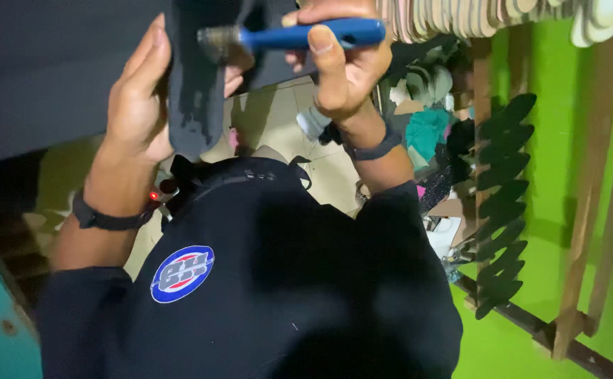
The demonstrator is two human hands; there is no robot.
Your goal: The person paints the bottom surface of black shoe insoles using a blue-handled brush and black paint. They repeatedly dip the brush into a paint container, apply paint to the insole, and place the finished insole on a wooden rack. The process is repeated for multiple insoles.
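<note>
So the main thing here is a flat dark piece (195, 91), kind of a narrow black strip with patchy wet-looking paint on it, held up near the top of the view. The person's left hand (138, 95) is wrapped around its left edge, fingers behind it and thumb side forward, so it's got a firm hold on it. The right hand (338, 67) is closed tight around a blue-handled brush (299, 35), held sideways with the bristles pointing left and touching the top of the dark piece.

Both wrists have dark bands on them; the left one (106, 219) has a small red light just beside it. Below the hands is the person's black top with a round blue, white and red patch (182, 274).

Off to the right there's a wooden rack (590, 203) against a bright green wall (552, 105), with a column of black leaf-like cutouts (503, 203) on it, and a row of pale unpainted cutouts (475, 17) stacked along the top.
</note>
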